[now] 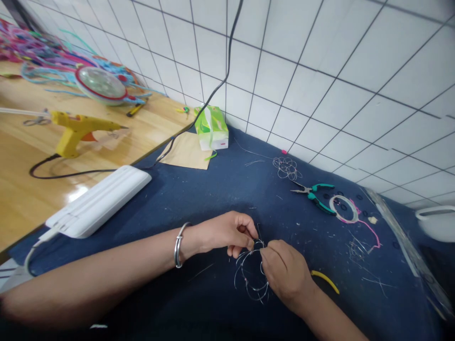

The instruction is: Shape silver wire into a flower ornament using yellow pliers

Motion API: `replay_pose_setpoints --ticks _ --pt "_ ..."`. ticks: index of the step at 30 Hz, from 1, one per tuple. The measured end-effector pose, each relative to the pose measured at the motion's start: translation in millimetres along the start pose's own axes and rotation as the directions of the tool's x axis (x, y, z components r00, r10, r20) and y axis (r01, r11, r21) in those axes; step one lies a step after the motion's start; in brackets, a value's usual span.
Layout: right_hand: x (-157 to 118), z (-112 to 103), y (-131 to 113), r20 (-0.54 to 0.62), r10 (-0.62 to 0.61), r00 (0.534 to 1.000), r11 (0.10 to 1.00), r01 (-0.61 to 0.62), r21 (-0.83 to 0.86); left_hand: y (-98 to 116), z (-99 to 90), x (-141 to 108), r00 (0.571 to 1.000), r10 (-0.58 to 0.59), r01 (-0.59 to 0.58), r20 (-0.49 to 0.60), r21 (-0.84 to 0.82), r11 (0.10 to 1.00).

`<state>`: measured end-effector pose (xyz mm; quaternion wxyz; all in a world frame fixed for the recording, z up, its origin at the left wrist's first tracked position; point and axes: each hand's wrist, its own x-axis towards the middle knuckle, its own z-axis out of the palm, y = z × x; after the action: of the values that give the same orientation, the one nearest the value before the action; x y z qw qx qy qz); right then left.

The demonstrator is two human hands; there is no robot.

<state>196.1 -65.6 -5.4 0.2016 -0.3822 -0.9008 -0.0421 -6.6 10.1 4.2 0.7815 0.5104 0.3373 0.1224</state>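
Both hands meet over the dark blue mat around a looped piece of thin silvery wire [245,280] with a few small beads. My left hand [239,233], a bangle on its wrist, pinches the wire's upper edge between thumb and index finger. Close beside it, my right hand [284,267] has its fingers closed on the same wire from the right; its fingertips are partly hidden. Several loops hang below the hands. A yellow curved handle [325,280] shows from behind my right wrist; the rest of that tool is hidden.
Farther right lie teal-handled pliers [316,194], a coil [344,209] with pink cord, and wire scraps. Another wire flower [287,167] sits near the wall. At left are a white power bank [99,201], a yellow glue gun [76,130], and a tissue pack [212,128].
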Motion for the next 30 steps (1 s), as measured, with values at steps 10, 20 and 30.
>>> replay_pose_setpoints --ticks 10,20,30 --pt "-3.4 3.9 -0.3 -0.066 0.039 0.997 0.999 -0.039 -0.003 0.4 0.5 0.0 1.000 0.020 -0.020 0.001 -0.007 1.000" --pt "2.5 2.5 -0.9 -0.076 0.095 0.993 0.995 -0.091 0.045 0.7 0.1 -0.8 1.000 0.030 -0.030 0.006 0.003 1.000" --pt "3.1 0.7 3.6 0.007 0.141 0.990 0.980 -0.141 0.139 4.5 -3.3 -1.2 0.996 0.032 -0.026 0.083 -0.072 0.997"
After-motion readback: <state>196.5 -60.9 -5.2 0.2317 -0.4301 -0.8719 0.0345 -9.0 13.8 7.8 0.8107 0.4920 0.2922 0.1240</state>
